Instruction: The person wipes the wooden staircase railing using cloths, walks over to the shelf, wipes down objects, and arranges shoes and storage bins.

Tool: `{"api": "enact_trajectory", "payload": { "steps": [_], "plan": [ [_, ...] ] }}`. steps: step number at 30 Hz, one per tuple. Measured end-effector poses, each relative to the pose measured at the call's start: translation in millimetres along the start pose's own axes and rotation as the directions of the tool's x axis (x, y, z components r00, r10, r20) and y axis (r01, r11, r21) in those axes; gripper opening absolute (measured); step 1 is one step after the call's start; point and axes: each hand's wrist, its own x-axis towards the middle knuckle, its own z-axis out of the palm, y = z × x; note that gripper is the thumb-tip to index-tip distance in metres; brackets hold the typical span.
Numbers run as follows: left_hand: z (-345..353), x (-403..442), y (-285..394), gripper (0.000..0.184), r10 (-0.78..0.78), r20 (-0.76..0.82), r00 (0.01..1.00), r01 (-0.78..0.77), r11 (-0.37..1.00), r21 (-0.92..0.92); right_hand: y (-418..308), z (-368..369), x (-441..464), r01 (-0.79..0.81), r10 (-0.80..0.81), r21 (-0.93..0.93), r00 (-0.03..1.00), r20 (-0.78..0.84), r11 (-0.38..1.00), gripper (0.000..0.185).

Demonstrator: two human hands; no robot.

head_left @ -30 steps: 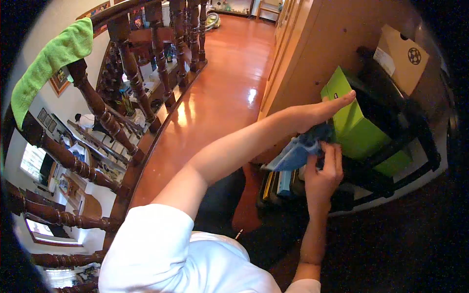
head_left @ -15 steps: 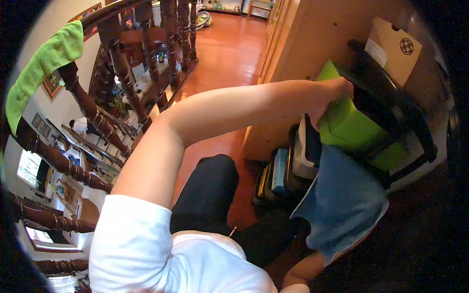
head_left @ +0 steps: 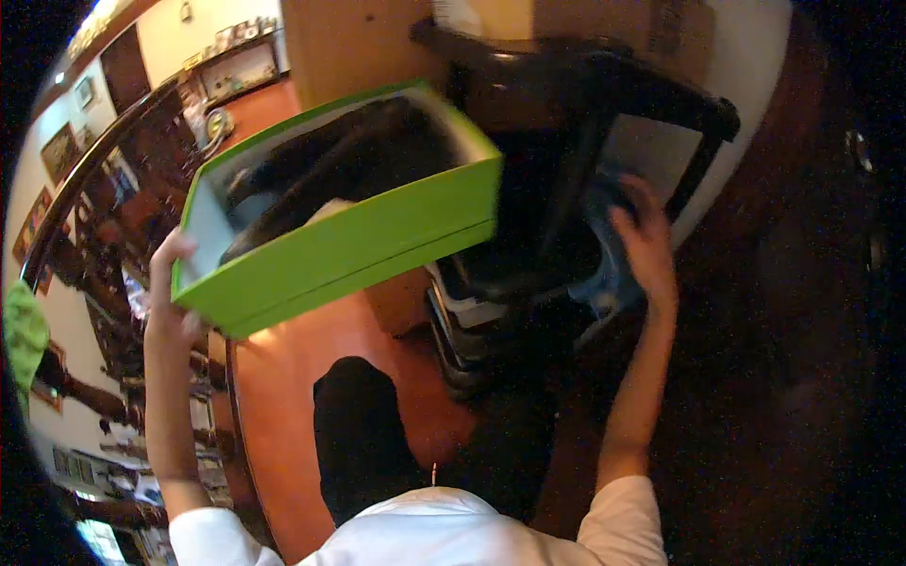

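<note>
My left hand (head_left: 174,288) grips the near left end of a green open box (head_left: 363,250), thumb over its rim. The box is held up and tilted, and dark items (head_left: 349,165) that look like shoes lie inside it. On the right, my right hand (head_left: 646,231) holds a blue cloth (head_left: 607,250), its fingers closed round the upper part. The cloth hangs beside a dark chair-like frame (head_left: 703,118). Blur hides the fingertips of my right hand.
Stacked dark and grey items (head_left: 462,321) stand below the frame. A wooden panel (head_left: 359,42) rises behind the box. To the left runs a dark railing (head_left: 94,141) with a green towel (head_left: 24,335). Reddish floor (head_left: 293,406) shows between my knees and the railing.
The green box has come off the dark frame and moved left in my left hand. My right hand has moved up with the blue cloth, now bunched. The view has turned right.
</note>
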Motion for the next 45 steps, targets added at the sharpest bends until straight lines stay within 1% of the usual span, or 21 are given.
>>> {"api": "enact_trajectory", "payload": {
  "steps": [2,4,5,7,9,11,13,16,17,18,20,22,23,25,29,32,34,36,39,43,45],
  "plan": [
    [-19,-16,-2,0.033,-0.493,-0.02,0.87,0.461,0.827,-0.323,5,22,27,0.101,0.021,-0.391,0.955,0.295,0.915,0.042],
    [-35,-25,2,0.04,-0.852,0.113,0.51,0.743,0.37,-0.558,60,50,74,0.143,0.073,-0.486,0.915,0.398,0.862,0.036],
    [-40,-25,4,0.04,-0.851,0.117,0.511,0.744,0.37,-0.556,74,43,86,0.215,0.118,-0.623,0.886,0.448,0.752,0.035],
    [-48,-24,6,0.04,-0.952,0.2,0.23,0.753,0.043,-0.657,106,50,116,0.295,0.171,-0.729,0.855,0.49,0.618,0.034],
    [-49,-30,6,0.042,-0.956,0.166,0.243,0.768,0.084,-0.635,126,82,140,0.328,-0.198,-0.281,0.893,0.405,0.902,0.04],
    [-54,-31,6,0.043,-0.957,0.18,0.226,0.813,0.084,-0.576,82,131,126,0.477,-0.28,-0.196,0.75,0.6,0.857,0.044],
    [-51,-41,6,0.042,-0.953,0.227,0.202,0.783,0.018,-0.621,-17,144,90,0.394,-0.239,0.019,0.518,0.821,0.919,0.048],
    [-44,-51,7,0.042,-0.935,0.306,0.179,0.734,-0.08,-0.675,-9,153,91,0.346,-0.262,0.057,0.581,0.77,0.937,0.049],
    [-44,-55,5,0.043,-0.92,0.338,0.2,0.722,-0.095,-0.686,-5,149,103,0.586,-0.525,0.145,0.554,0.646,0.797,0.048],
    [-43,-61,2,0.044,-0.902,0.37,0.222,0.706,-0.113,-0.7,-7,142,108,0.588,-0.525,0.142,0.555,0.645,0.796,0.048],
    [-45,-70,-4,0.044,-0.922,0.324,0.211,0.717,-0.079,-0.692,-5,122,115,0.428,-0.203,-0.122,0.638,0.743,0.896,0.045],
    [-42,-62,8,0.044,-0.918,0.33,0.218,0.709,-0.084,-0.701,77,128,132,-0.101,-0.145,0.353,0.781,0.607,0.93,0.042],
    [-42,-51,11,0.044,-0.919,0.334,0.211,0.712,-0.09,-0.697,92,115,147,0.021,-0.093,0.139,0.842,0.532,0.99,0.042],
    [-41,-49,17,0.044,-0.923,0.31,0.228,0.687,-0.074,-0.723,104,86,154,0.274,-0.014,-0.549,0.902,0.431,0.79,0.042],
    [-53,-63,15,0.043,-0.912,0.339,0.231,0.724,-0.072,-0.686,85,75,152,0.271,0.171,-0.869,0.915,0.367,0.415,0.042],
    [-39,-44,14,0.042,-0.955,0.236,0.183,0.694,-0.044,-0.718,30,95,150,0.486,0.188,-0.757,0.774,0.605,0.437,0.042],
    [-42,-55,6,0.041,-0.962,0.215,0.167,0.681,-0.046,-0.731,35,130,125,0.513,-0.261,-0.261,0.735,0.626,0.818,0.042],
    [-53,-70,-1,0.044,-0.951,0.252,0.18,0.691,-0.06,-0.721,-13,144,103,0.566,-0.41,0.062,0.513,0.754,0.822,0.042],
    [-56,-75,-1,0.047,-0.934,0.308,0.181,0.696,-0.099,-0.711,-15,150,91,0.612,-0.468,-0.093,0.686,0.557,0.786,0.038],
    [-52,-73,-1,0.047,-0.937,0.301,0.177,0.68,-0.105,-0.725,16,123,134,0.568,-0.345,-0.119,0.639,0.687,0.814,0.034],
    [-45,-64,8,0.043,-0.95,0.256,0.179,0.699,-0.061,-0.712,33,102,148,0.51,-0.262,-0.272,0.746,0.612,0.816,0.032]
  ]
}}
